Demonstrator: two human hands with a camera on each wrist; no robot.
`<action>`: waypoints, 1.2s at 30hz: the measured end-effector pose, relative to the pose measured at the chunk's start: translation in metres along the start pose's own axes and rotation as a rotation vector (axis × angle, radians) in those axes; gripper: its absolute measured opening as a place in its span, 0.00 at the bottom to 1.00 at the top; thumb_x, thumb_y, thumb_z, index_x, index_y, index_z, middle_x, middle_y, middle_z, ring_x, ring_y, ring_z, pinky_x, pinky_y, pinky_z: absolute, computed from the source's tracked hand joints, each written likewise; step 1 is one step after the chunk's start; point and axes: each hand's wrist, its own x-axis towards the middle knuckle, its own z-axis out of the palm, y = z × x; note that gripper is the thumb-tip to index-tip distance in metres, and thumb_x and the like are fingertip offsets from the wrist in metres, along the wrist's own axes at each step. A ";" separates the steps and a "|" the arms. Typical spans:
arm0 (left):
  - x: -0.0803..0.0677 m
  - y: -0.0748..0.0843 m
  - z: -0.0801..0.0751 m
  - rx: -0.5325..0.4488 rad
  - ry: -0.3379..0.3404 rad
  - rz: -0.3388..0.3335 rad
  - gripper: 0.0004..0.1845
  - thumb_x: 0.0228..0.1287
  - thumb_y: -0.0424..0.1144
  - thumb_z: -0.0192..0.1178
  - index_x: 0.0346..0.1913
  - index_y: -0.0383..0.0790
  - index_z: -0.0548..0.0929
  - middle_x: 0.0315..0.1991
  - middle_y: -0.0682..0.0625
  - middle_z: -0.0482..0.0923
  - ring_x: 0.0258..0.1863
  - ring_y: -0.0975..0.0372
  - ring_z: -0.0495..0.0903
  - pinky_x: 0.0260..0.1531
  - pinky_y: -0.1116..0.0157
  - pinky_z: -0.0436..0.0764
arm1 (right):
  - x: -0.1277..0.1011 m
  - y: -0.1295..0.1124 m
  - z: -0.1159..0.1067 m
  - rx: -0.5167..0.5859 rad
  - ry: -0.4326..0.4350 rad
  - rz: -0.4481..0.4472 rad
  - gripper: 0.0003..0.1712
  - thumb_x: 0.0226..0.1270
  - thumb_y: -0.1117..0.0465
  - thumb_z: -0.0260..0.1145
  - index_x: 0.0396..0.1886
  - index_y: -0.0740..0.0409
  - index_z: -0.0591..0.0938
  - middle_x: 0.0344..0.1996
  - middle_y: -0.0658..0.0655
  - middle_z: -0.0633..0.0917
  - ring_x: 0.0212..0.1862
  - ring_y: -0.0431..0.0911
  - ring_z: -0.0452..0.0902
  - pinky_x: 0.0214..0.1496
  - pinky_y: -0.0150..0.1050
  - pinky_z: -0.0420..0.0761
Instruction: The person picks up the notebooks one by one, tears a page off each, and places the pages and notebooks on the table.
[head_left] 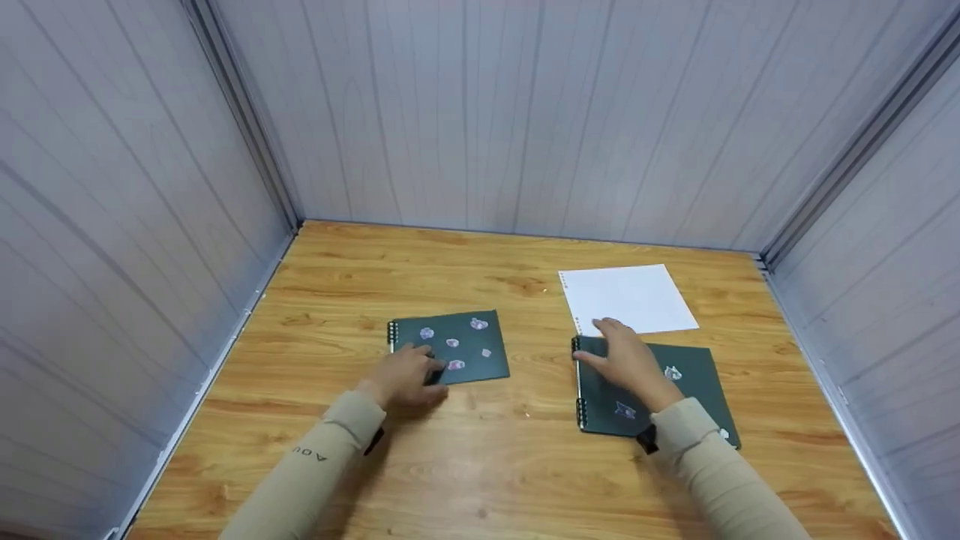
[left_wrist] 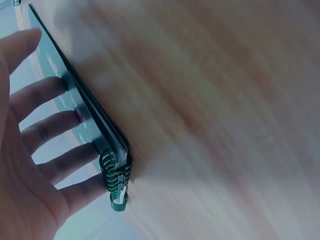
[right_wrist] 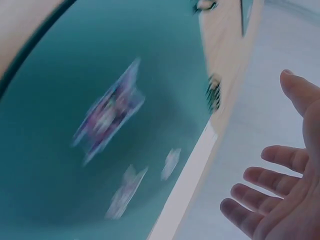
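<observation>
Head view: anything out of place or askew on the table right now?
One thing: a loose white sheet with punched holes lies apart from any binding, just behind the right notebook. The left notebook sits slightly askew. Nothing spilled or damaged.

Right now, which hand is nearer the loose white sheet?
Right. The right hand rests on the right notebook, fingertips at the sheet's near edge. The left hand is on the left notebook, well apart from it.

Head view high above table (head_left: pixel 480 465), wrist views close, sharing its notebooks
</observation>
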 end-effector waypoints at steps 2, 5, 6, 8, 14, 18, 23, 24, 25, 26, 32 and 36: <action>-0.002 0.006 0.002 0.009 -0.018 0.007 0.31 0.76 0.60 0.66 0.72 0.47 0.84 0.71 0.37 0.79 0.68 0.40 0.78 0.70 0.40 0.79 | 0.004 -0.011 0.005 0.004 -0.016 -0.027 0.48 0.75 0.42 0.73 0.82 0.66 0.69 0.81 0.73 0.68 0.82 0.70 0.64 0.82 0.67 0.66; -0.004 0.014 0.004 0.037 -0.030 0.028 0.31 0.74 0.61 0.66 0.73 0.50 0.84 0.70 0.38 0.80 0.65 0.43 0.79 0.68 0.42 0.81 | 0.010 -0.028 0.012 0.025 -0.049 -0.066 0.48 0.75 0.44 0.74 0.82 0.66 0.69 0.81 0.73 0.67 0.82 0.69 0.63 0.82 0.67 0.67; -0.005 0.016 0.006 0.050 -0.026 0.043 0.31 0.74 0.61 0.67 0.72 0.50 0.85 0.68 0.38 0.81 0.63 0.44 0.80 0.66 0.43 0.83 | 0.012 -0.033 0.014 0.030 -0.062 -0.079 0.47 0.76 0.44 0.74 0.82 0.66 0.69 0.82 0.73 0.67 0.82 0.69 0.63 0.82 0.66 0.67; -0.005 0.021 0.008 0.076 -0.018 0.072 0.30 0.74 0.61 0.67 0.71 0.50 0.85 0.64 0.39 0.82 0.59 0.46 0.81 0.62 0.45 0.84 | 0.016 -0.042 0.020 0.036 -0.087 -0.102 0.47 0.76 0.45 0.74 0.82 0.66 0.68 0.82 0.73 0.66 0.82 0.70 0.62 0.83 0.66 0.66; -0.008 0.032 0.012 0.125 -0.031 0.128 0.30 0.74 0.62 0.66 0.73 0.53 0.84 0.66 0.41 0.82 0.60 0.47 0.82 0.62 0.47 0.85 | 0.026 -0.065 0.038 0.037 -0.152 -0.133 0.44 0.76 0.47 0.74 0.82 0.63 0.69 0.83 0.71 0.66 0.83 0.68 0.63 0.84 0.65 0.65; -0.009 0.037 0.015 0.153 -0.032 0.175 0.30 0.75 0.63 0.64 0.72 0.53 0.84 0.67 0.41 0.82 0.61 0.47 0.83 0.62 0.47 0.86 | 0.026 -0.077 0.052 0.043 -0.222 -0.129 0.43 0.77 0.46 0.73 0.83 0.58 0.71 0.84 0.67 0.67 0.83 0.65 0.64 0.85 0.63 0.65; -0.009 0.043 0.020 0.197 -0.004 0.213 0.29 0.76 0.62 0.63 0.72 0.53 0.84 0.63 0.42 0.84 0.57 0.47 0.83 0.59 0.47 0.87 | 0.022 -0.084 0.066 0.007 -0.287 -0.143 0.40 0.79 0.44 0.71 0.81 0.57 0.73 0.84 0.64 0.67 0.84 0.61 0.64 0.85 0.60 0.65; -0.008 0.044 0.020 0.200 0.005 0.214 0.29 0.76 0.62 0.63 0.72 0.54 0.85 0.62 0.43 0.84 0.57 0.48 0.83 0.59 0.48 0.87 | 0.021 -0.085 0.067 -0.008 -0.294 -0.145 0.40 0.79 0.43 0.70 0.82 0.56 0.73 0.84 0.64 0.67 0.84 0.60 0.63 0.85 0.60 0.65; -0.008 0.045 0.021 0.203 0.013 0.213 0.28 0.77 0.61 0.62 0.72 0.54 0.85 0.61 0.43 0.85 0.56 0.48 0.83 0.58 0.48 0.87 | 0.020 -0.086 0.069 -0.024 -0.297 -0.148 0.40 0.79 0.42 0.70 0.82 0.56 0.73 0.84 0.64 0.67 0.84 0.60 0.63 0.85 0.59 0.65; -0.007 0.046 0.022 0.204 0.021 0.211 0.27 0.78 0.60 0.61 0.71 0.53 0.85 0.61 0.43 0.85 0.56 0.48 0.83 0.58 0.48 0.87 | 0.020 -0.086 0.070 -0.038 -0.302 -0.144 0.40 0.79 0.41 0.69 0.82 0.55 0.73 0.84 0.63 0.67 0.85 0.59 0.62 0.86 0.59 0.65; 0.000 0.047 0.023 0.178 0.072 0.163 0.21 0.82 0.54 0.60 0.65 0.47 0.88 0.61 0.42 0.85 0.58 0.47 0.84 0.62 0.46 0.85 | 0.017 -0.086 0.078 -0.069 -0.294 -0.148 0.40 0.79 0.41 0.69 0.82 0.54 0.73 0.84 0.63 0.67 0.84 0.58 0.64 0.85 0.58 0.67; 0.010 0.043 0.023 0.168 0.055 0.064 0.27 0.81 0.55 0.62 0.71 0.41 0.83 0.67 0.38 0.80 0.66 0.45 0.81 0.68 0.45 0.83 | 0.017 -0.087 0.081 -0.042 -0.286 -0.140 0.39 0.79 0.42 0.70 0.81 0.54 0.74 0.84 0.62 0.68 0.84 0.59 0.64 0.85 0.58 0.67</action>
